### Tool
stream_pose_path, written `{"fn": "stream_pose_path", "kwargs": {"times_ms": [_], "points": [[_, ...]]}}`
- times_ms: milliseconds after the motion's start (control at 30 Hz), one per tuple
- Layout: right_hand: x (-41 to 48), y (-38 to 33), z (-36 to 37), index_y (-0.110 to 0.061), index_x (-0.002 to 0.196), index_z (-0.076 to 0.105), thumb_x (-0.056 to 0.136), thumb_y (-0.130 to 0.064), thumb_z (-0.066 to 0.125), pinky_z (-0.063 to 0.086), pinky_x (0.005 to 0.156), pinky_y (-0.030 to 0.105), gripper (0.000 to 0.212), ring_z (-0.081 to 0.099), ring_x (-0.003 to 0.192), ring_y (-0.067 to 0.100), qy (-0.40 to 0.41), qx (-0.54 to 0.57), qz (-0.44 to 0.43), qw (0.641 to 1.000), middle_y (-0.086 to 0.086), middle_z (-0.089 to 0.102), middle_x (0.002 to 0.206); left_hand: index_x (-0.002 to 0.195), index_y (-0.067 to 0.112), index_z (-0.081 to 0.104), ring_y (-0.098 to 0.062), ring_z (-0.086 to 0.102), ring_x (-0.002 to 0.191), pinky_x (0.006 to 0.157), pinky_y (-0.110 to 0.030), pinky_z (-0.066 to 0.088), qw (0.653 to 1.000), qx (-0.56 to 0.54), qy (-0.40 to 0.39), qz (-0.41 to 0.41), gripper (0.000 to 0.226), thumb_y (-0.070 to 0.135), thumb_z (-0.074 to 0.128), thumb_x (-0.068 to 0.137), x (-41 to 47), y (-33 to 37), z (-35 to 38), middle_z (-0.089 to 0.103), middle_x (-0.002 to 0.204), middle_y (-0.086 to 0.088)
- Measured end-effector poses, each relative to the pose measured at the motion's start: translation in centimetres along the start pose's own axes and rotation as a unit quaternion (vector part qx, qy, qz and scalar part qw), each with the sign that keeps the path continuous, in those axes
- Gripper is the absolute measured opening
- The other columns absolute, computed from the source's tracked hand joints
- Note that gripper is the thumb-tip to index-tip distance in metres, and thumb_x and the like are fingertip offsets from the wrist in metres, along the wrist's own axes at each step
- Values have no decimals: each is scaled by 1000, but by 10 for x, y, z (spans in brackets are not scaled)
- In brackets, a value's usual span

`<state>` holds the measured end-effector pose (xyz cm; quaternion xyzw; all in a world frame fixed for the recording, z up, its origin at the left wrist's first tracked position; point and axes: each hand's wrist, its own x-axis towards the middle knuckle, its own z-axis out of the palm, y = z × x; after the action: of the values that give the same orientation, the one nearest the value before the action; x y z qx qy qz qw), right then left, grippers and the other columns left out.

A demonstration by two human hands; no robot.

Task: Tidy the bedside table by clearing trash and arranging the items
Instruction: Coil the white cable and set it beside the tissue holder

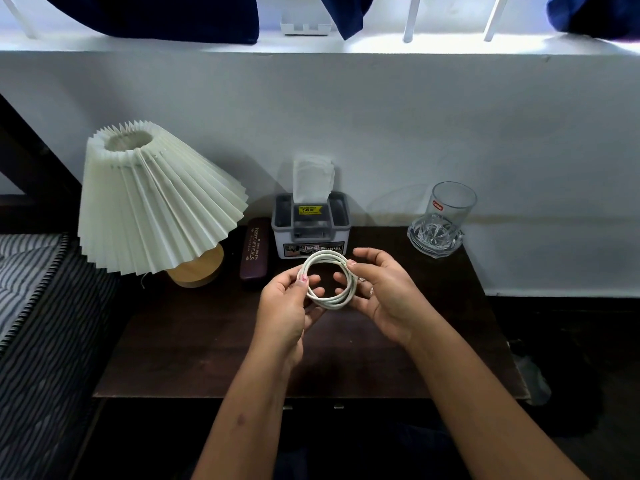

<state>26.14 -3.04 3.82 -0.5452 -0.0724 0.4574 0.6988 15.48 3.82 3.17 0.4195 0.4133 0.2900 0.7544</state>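
A white cable (329, 278) is wound into a small coil and held above the middle of the dark bedside table (214, 348). My left hand (287, 306) pinches the coil's left side between thumb and fingers. My right hand (384, 289) grips its right side, thumb on top. Behind the coil a grey tissue box (311, 226) stands against the wall with a tissue sticking up. A dark maroon spectacle case (255, 252) lies to its left. A clear glass (446, 216) stands on a glass coaster (434, 240) at the back right.
A lamp with a pleated cream shade (152, 199) and a wooden base (197, 268) leans at the table's back left. A striped mattress (38, 292) borders the table on the left. A white wall and window ledge (311, 46) run behind.
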Motion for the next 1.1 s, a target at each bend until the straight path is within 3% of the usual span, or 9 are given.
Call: {"fn": "stream_pose_path", "kwargs": {"times_ms": [167,333,500,600,733,867,1033,1100], "points": [[-1,1,-2,-13,93,51,90,-2,51,56,72,36,12,65,79,19,-8,-4,13,1000,11,63,92,105,9,59,-10,57,75,56,-21,56,999,-30,17,10,21,6,41,96,2,-3,4,60,90,-3],[-2,1,-8,-15,93,49,91,-7,53,58,63,34,9,64,75,18,-20,-25,10,999,8,61,88,105,11,58,-11,58,77,59,-24,56,998,-46,33,12,20,6,41,96,3,-8,9,59,91,-3],[-2,4,-14,-21,99,52,90,-6,52,57,62,31,17,61,79,17,-13,-77,-34,996,9,57,99,112,12,54,-12,57,77,67,-30,51,997,-50,50,5,20,8,41,96,4,-17,18,61,92,-2],[3,7,-18,-23,98,56,89,-1,50,55,64,29,24,58,80,14,5,-110,-75,991,5,57,98,109,13,50,-14,61,83,66,-28,49,997,-2,69,30,16,8,46,94,11,-28,25,65,95,-4],[16,14,-31,-23,100,59,86,-5,54,44,80,35,23,53,90,19,114,-227,-120,960,8,60,112,103,11,53,-16,58,77,65,-25,46,994,70,79,29,13,8,54,91,26,-41,44,66,101,-13],[34,12,-49,-19,110,58,86,-4,54,44,98,38,29,56,107,21,169,-317,-172,917,7,57,119,101,13,61,-20,64,93,81,-29,48,967,234,77,72,16,18,62,86,48,-54,56,69,103,-9],[62,18,-81,-5,118,59,87,0,54,37,103,27,31,53,117,25,159,-414,-204,872,14,58,123,119,12,58,-21,59,111,80,-12,36,917,378,-27,120,35,13,63,84,66,-77,55,66,116,-9],[72,24,-90,-3,122,56,86,-3,57,30,99,15,36,50,120,25,147,-451,-214,854,14,55,127,130,16,50,-27,51,117,91,-20,37,886,440,-62,131,46,14,61,85,73,-83,57,62,122,-11]]}}
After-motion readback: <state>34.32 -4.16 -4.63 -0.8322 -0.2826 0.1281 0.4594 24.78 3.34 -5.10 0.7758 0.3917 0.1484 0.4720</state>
